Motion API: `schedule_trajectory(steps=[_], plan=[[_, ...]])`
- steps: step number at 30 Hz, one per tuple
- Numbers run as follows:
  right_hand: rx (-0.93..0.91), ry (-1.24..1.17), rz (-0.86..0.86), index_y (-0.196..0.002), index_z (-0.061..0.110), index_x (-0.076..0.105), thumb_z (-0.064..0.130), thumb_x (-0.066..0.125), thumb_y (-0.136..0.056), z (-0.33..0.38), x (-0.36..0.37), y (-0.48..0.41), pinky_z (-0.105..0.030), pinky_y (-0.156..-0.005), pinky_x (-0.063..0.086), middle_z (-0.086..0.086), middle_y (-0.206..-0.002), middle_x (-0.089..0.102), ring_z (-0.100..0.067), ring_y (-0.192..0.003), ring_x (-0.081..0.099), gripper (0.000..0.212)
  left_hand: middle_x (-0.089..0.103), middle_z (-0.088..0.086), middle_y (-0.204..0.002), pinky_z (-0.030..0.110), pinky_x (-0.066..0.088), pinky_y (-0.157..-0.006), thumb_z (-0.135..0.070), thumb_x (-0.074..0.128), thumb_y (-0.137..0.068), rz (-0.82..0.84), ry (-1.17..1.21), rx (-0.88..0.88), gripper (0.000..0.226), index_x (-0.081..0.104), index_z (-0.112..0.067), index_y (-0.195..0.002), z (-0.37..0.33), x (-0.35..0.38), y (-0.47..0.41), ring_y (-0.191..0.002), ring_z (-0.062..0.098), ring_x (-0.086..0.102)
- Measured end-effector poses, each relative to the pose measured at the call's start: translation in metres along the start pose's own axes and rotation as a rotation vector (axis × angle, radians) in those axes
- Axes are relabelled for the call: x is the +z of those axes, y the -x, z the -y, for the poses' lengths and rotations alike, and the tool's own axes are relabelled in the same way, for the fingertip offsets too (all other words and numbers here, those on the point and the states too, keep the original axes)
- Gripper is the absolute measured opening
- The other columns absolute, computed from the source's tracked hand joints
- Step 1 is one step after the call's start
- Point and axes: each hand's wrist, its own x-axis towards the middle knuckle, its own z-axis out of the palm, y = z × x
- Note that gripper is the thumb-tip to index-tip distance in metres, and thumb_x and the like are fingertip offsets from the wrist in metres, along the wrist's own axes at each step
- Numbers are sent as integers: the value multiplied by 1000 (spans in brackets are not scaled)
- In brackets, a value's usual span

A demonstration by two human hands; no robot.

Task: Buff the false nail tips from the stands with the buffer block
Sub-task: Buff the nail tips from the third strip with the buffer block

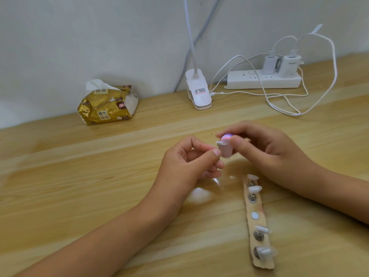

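My left hand point(185, 162) pinches a small stand with a clear false nail tip point(221, 144) between thumb and forefinger, above the table's middle. My right hand point(265, 148) grips a pink buffer block point(226, 149), whose face lies against the nail tip. Below the right hand a tan strip point(257, 220) lies on the wooden table point(79, 176). It carries several small stands with nail tips point(254, 189) and one bare round magnet spot point(255, 215).
A gold tissue pack point(107, 103) sits at the back left by the wall. A white clip lamp base point(198, 90) stands at the back middle. A white power strip point(263, 78) with two chargers and loose white cables point(283, 104) lies at the back right.
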Motion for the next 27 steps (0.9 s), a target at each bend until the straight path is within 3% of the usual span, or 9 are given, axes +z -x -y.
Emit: schedule_trajectory(steps=[13,16,18,23,27], plan=[[-40,-16,-22,-109,21,65,28,56,-99,-1,0,0,-16,-82,50,5,-98,70,-8,-93,68,15,69,5,-66,22,54,-60,-8,67,-85,7,-2,-5,17,63,-18,-72,-1,-1,1,-59,10,63],[21,-54,24,-107,21,68,30,59,-98,-1,0,0,-19,-82,53,2,-96,72,-8,-92,69,16,69,5,-67,22,54,-60,-7,66,-86,11,10,0,13,60,-13,-76,0,-2,0,-60,10,63],[-24,-43,-38,-110,24,66,33,58,-98,-1,-1,0,-24,-84,54,5,-103,71,-12,-98,68,17,70,5,-68,22,54,-61,-8,66,-87,9,12,-2,11,61,-13,-78,-1,-1,0,-61,10,64],[12,-20,20,-110,27,67,29,56,-95,-2,-1,-1,-17,-85,48,12,-103,70,-9,-100,66,18,70,5,-70,22,55,-64,-10,65,-87,14,19,-5,4,66,-14,-89,0,-2,1,-66,9,66],[-17,-33,-49,-113,29,65,34,54,-96,-3,-4,-1,-28,-90,52,11,-109,68,-16,-105,65,21,71,4,-75,21,54,-68,-10,63,-89,32,21,-5,14,75,-16,-94,1,-2,-1,-69,8,65]])
